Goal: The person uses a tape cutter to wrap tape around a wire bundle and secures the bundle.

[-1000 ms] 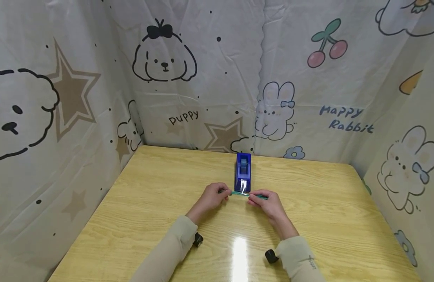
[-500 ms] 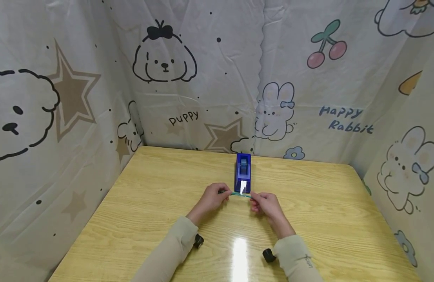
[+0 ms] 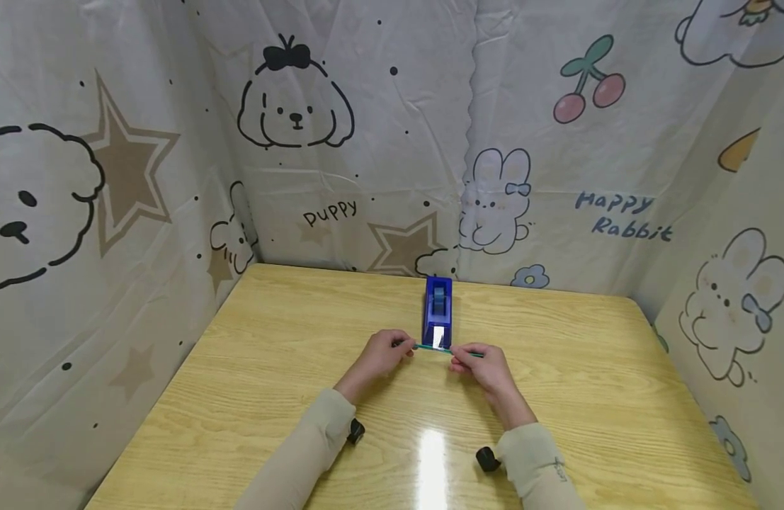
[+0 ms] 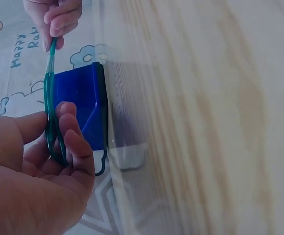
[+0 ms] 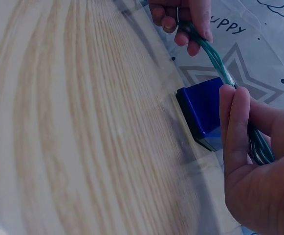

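A thin bundle of green cable [image 4: 50,93] stretches between my two hands, in front of the tape dispenser. My left hand [image 3: 385,352] pinches one end between thumb and fingers, with loops of the cable showing below the fingertips in the left wrist view. The other part is pinched by my right hand [image 3: 484,368], and looped strands hang past its palm in the right wrist view. A shiny clear band, apparently tape [image 4: 51,62], lies on the bundle near the right fingertips. Just behind the cable stands the blue tape dispenser [image 3: 432,334], its front end toward me.
Light wood-grain table [image 3: 290,312] lies under both hands. A printed cloth curtain [image 3: 379,142] rises behind the table and along its sides. Small black wrist cameras [image 3: 487,459] hang at both sleeves.
My right hand shifts slightly toward me, then back up to the cable, its fingers regripping. My left hand stays almost still. The dispenser has not moved.
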`<state>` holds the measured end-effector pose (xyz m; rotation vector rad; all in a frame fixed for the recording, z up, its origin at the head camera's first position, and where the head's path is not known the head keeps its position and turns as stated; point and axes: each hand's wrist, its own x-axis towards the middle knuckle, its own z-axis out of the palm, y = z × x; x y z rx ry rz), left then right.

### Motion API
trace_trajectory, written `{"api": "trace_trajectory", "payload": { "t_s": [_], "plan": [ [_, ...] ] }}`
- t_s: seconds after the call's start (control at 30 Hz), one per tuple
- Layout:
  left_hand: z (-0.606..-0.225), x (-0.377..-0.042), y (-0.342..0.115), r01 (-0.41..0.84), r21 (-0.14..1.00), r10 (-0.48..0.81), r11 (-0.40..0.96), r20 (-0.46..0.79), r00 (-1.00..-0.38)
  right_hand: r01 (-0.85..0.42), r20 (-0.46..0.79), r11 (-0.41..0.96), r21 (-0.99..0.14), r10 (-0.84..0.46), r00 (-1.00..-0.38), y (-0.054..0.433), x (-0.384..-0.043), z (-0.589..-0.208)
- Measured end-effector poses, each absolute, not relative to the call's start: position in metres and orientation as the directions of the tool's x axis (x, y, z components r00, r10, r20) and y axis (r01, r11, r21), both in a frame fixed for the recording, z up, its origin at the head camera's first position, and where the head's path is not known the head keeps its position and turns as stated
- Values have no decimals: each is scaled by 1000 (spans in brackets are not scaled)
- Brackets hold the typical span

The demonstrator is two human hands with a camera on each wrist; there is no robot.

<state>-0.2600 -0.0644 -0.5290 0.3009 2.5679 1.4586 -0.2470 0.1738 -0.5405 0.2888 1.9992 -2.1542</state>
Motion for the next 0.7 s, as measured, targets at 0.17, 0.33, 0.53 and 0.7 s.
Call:
{"api": "trace_trajectory", "payload": {
  "t_s": [0.17, 0.33, 0.53, 0.7],
  "plan": [
    [-529, -261, -63, 121, 872, 264, 475, -9, -965, 270, -270, -91, -959, -6, -963, 173, -249, -540],
    [-529, -261, -62, 142, 880, 264, 454, 20, -964, 278, -277, -76, -958, -21, -961, 172, -250, -541],
    [-530, -260, -62, 152, 872, 268, 465, 24, -963, 312, -313, -43, -949, 14, -950, 171, -250, -543],
    [-529, -259, -63, 155, 868, 264, 471, 28, -964, 329, -329, -30, -944, 21, -944, 171, -250, -543]
  ]
}}
